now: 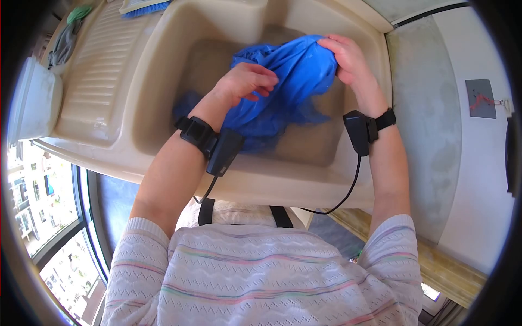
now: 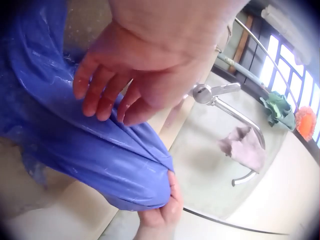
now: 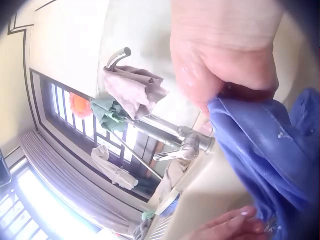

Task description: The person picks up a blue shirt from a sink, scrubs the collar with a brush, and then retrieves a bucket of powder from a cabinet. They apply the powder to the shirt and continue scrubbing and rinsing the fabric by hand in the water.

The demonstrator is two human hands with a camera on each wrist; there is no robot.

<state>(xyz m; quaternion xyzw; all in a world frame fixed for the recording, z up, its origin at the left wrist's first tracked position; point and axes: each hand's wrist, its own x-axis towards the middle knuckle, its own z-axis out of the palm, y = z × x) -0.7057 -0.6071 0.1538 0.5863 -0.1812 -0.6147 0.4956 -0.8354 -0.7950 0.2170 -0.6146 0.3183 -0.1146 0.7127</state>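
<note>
A wet blue garment or cloth (image 1: 302, 70) is partly lifted out of the sink, its lower folds spread in the murky water (image 1: 307, 144). My right hand (image 1: 348, 58) grips its upper right edge, fingers curled over the fabric, as the right wrist view of the cloth (image 3: 260, 135) also shows. My left hand (image 1: 246, 82) hovers over the left part of the cloth, its fingers loosely bent and holding nothing. In the left wrist view, the left hand (image 2: 135, 70) overlaps the stretched blue fabric (image 2: 90, 130).
The beige sink (image 1: 157, 81) has a ribbed washboard (image 1: 100, 65) on the left, with a blue-bristled brush (image 1: 147, 10) at its top. A white tub (image 1: 35, 100) stands at the far left. A metal faucet (image 2: 202, 94) with a pink rag (image 2: 245, 149) rises beside the basin.
</note>
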